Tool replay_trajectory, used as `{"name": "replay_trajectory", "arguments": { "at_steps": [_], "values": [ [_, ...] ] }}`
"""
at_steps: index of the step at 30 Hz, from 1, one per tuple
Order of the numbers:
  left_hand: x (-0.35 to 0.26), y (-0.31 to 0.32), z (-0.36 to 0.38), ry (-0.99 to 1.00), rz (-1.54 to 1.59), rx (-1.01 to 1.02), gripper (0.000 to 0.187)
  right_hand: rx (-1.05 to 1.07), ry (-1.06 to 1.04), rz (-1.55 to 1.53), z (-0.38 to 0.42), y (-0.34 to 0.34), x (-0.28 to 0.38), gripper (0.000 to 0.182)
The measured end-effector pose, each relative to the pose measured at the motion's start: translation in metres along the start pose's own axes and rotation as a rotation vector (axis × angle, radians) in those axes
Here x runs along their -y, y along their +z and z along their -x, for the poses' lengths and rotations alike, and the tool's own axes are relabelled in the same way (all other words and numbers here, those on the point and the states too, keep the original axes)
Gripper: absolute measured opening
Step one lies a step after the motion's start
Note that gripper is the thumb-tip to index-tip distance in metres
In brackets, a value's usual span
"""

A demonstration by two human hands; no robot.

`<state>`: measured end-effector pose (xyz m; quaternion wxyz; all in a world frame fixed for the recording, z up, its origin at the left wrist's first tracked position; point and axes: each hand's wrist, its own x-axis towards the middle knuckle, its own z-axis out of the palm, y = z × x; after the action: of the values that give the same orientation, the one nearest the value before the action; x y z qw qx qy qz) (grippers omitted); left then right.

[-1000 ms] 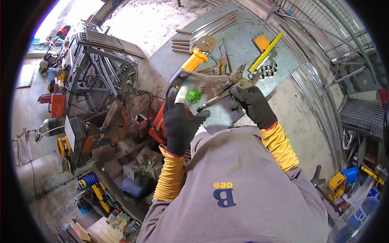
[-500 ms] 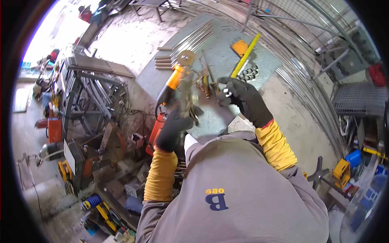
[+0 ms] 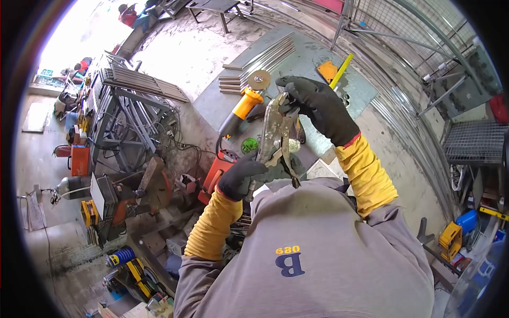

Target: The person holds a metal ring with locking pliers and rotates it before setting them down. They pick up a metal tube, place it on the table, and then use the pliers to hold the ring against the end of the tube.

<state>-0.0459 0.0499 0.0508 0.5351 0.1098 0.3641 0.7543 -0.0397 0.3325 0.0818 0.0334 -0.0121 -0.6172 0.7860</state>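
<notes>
My left hand (image 3: 242,177), in a black glove, is closed round the handle end of worn locking pliers (image 3: 272,130), whose jaws point away from me. The pliers' handles are spread apart. At the jaw end, my gloved right hand (image 3: 323,108) has its fingers bent and closed. A small shiny metal piece was in those fingers a moment ago; now the glove and jaws mostly hide it. Just beyond the pliers, an angle grinder (image 3: 242,109) with an orange-yellow head and a worn disc (image 3: 259,79) lies on the grey metal table (image 3: 313,50).
Cut metal bars (image 3: 273,53) lie on the table's far part. A yellow tape or rule (image 3: 342,70), an orange piece (image 3: 327,70) and a green disc (image 3: 249,145) are there too. An orange machine (image 3: 214,175) stands at the left, and long tubes (image 3: 411,132) run along the right.
The locking pliers have come up in front of me and turned clear to view. My right hand has moved to their jaws. The view has shifted slightly.
</notes>
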Motion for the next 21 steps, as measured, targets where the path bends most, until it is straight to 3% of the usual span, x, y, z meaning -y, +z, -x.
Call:
{"name": "replay_trajectory", "arguments": {
  "at_steps": [1, 6, 13, 15, 16, 21],
  "values": [
    [0.001, 0.005, -0.002, 0.005, 0.017, -0.003, 0.065, 0.0, 0.102, -0.088, 0.002, 0.004, 0.004, 0.048],
    [0.007, 0.018, -0.007, 0.021, 0.102, -0.012, 0.048, -0.013, 0.084, -0.089, 0.009, 0.015, 0.01, 0.043],
    [0.011, 0.017, -0.012, 0.008, 0.072, 0.077, 0.054, -0.116, -0.008, 0.031, 0.007, 0.025, 0.002, 0.038],
    [0.013, 0.023, -0.009, 0.012, -0.102, -0.138, 0.061, -0.116, -0.005, 0.031, 0.007, 0.027, 0.006, 0.038],
    [0.014, 0.022, -0.009, 0.01, -0.101, -0.139, 0.061, -0.115, -0.001, 0.031, 0.007, 0.028, 0.007, 0.037],
    [0.029, 0.01, -0.013, 0.038, -0.19, -0.23, 0.033, -0.087, 0.048, 0.015, 0.005, 0.022, 0.001, 0.04]
  ]
}}
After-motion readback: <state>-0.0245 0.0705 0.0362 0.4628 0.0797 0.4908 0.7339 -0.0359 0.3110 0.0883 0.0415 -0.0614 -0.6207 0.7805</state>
